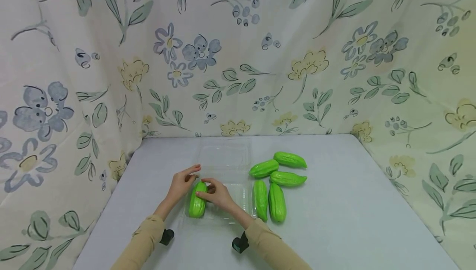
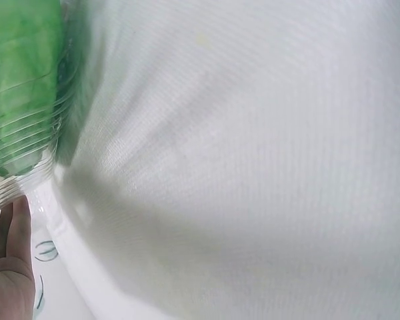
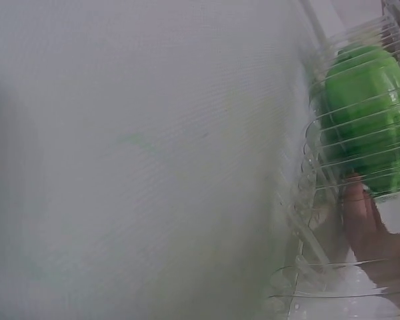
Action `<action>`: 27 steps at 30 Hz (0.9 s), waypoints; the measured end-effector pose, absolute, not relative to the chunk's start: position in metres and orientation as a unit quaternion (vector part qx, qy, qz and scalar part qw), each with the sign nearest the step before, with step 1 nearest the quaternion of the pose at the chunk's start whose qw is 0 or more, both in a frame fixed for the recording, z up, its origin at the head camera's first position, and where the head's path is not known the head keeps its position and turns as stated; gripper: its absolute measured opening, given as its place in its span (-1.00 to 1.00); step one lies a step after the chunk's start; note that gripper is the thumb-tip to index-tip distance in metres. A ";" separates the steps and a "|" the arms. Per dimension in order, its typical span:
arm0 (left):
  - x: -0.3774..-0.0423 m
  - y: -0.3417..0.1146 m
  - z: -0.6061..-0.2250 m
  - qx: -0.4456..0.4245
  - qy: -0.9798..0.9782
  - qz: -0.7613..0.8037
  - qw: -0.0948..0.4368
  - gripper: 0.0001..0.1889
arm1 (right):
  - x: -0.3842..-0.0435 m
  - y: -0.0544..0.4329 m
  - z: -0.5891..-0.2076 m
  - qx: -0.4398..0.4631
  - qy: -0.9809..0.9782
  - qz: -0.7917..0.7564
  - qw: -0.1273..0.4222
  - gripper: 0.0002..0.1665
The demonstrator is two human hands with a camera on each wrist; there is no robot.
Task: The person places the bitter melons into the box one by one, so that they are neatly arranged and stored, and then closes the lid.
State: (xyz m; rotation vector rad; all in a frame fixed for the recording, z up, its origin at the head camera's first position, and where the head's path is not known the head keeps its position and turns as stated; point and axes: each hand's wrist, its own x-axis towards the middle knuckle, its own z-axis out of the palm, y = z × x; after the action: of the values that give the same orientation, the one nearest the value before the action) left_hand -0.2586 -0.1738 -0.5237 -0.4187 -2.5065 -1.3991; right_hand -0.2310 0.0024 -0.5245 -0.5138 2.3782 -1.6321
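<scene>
A clear plastic clamshell box (image 1: 227,219) lies open, its lid (image 1: 224,154) folded back behind it. In the left side of the box is a ridged green bitter melon (image 1: 197,206), lying lengthwise. My right hand (image 1: 218,195) holds the melon near its far end, thumb on top. Close by that end is my left hand (image 1: 181,185), fingers extended over the box's left edge, holding nothing. In the left wrist view, the fingers (image 2: 19,230) are right at the box wall. The right wrist view shows the melon (image 3: 367,107) through the ribbed clear wall.
To the right of the box lie two upright-pointing bitter melons (image 1: 277,201), with three more (image 1: 288,178) behind them. A floral curtain (image 1: 238,55) borders the white table (image 1: 342,204) at the back and sides. Black wrist cameras (image 1: 240,243) sit below the forearms.
</scene>
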 end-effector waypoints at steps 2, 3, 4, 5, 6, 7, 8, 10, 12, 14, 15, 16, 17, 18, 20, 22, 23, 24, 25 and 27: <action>-0.258 -0.174 -0.523 -0.143 -0.858 -0.478 0.118 -0.62 | -0.231 0.002 -0.524 -0.172 0.805 -0.557 0.109 -0.37; -0.258 -0.174 -0.523 -0.142 -0.859 -0.478 0.116 -0.62 | -0.230 0.003 -0.524 -0.170 0.805 -0.558 0.112 -0.37; -0.258 -0.173 -0.523 -0.143 -0.859 -0.477 0.116 -0.62 | -0.230 0.003 -0.524 -0.168 0.804 -0.558 0.112 -0.37; -0.258 -0.173 -0.523 -0.143 -0.859 -0.478 0.115 -0.62 | -0.230 0.004 -0.523 -0.168 0.804 -0.559 0.113 -0.37; -0.258 -0.173 -0.524 -0.144 -0.859 -0.478 0.115 -0.62 | -0.230 0.004 -0.523 -0.167 0.804 -0.559 0.114 -0.37; -0.258 -0.173 -0.524 -0.145 -0.859 -0.478 0.115 -0.63 | -0.230 0.004 -0.523 -0.165 0.805 -0.558 0.114 -0.37; -0.258 -0.173 -0.524 -0.145 -0.858 -0.478 0.115 -0.63 | -0.229 0.005 -0.523 -0.166 0.806 -0.557 0.112 -0.37; -0.259 -0.173 -0.524 -0.147 -0.858 -0.478 0.117 -0.63 | -0.229 0.005 -0.522 -0.163 0.806 -0.557 0.114 -0.36; -0.259 -0.174 -0.524 -0.150 -0.859 -0.475 0.118 -0.64 | -0.228 0.006 -0.521 -0.162 0.806 -0.557 0.115 -0.36; -0.259 -0.174 -0.524 -0.153 -0.860 -0.473 0.120 -0.64 | -0.228 0.008 -0.520 -0.160 0.806 -0.558 0.118 -0.36; -0.259 -0.174 -0.524 -0.154 -0.860 -0.471 0.120 -0.65 | -0.228 0.008 -0.520 -0.157 0.805 -0.559 0.121 -0.35; -0.260 -0.174 -0.524 -0.155 -0.860 -0.470 0.120 -0.65 | -0.228 0.009 -0.519 -0.156 0.805 -0.559 0.122 -0.36; -0.260 -0.174 -0.524 -0.155 -0.860 -0.471 0.119 -0.65 | -0.228 0.010 -0.519 -0.154 0.805 -0.560 0.123 -0.36; -0.260 -0.174 -0.523 -0.153 -0.860 -0.472 0.118 -0.65 | -0.227 0.011 -0.518 -0.152 0.804 -0.562 0.124 -0.36; -0.259 -0.174 -0.523 -0.152 -0.860 -0.472 0.117 -0.65 | -0.227 0.013 -0.517 -0.150 0.803 -0.563 0.123 -0.36; -0.258 -0.174 -0.521 -0.151 -0.862 -0.470 0.117 -0.65 | -0.226 0.016 -0.515 -0.151 0.801 -0.566 0.123 -0.37; -0.258 -0.174 -0.521 -0.151 -0.862 -0.470 0.117 -0.65 | -0.226 0.017 -0.515 -0.151 0.800 -0.568 0.123 -0.37; -0.257 -0.174 -0.520 -0.150 -0.863 -0.467 0.118 -0.65 | -0.225 0.018 -0.514 -0.152 0.799 -0.568 0.122 -0.38; -0.257 -0.174 -0.520 -0.150 -0.864 -0.465 0.119 -0.66 | -0.225 0.020 -0.514 -0.152 0.799 -0.569 0.123 -0.38; -0.256 -0.174 -0.519 -0.149 -0.865 -0.463 0.119 -0.66 | -0.224 0.022 -0.513 -0.154 0.797 -0.570 0.127 -0.39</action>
State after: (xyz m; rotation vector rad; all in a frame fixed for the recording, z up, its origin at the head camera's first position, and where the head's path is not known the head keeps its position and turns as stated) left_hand -0.2562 -0.1735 -0.5195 -0.4364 -2.5309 -1.3552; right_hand -0.2244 0.0224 -0.5134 -0.4478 2.3192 -1.6598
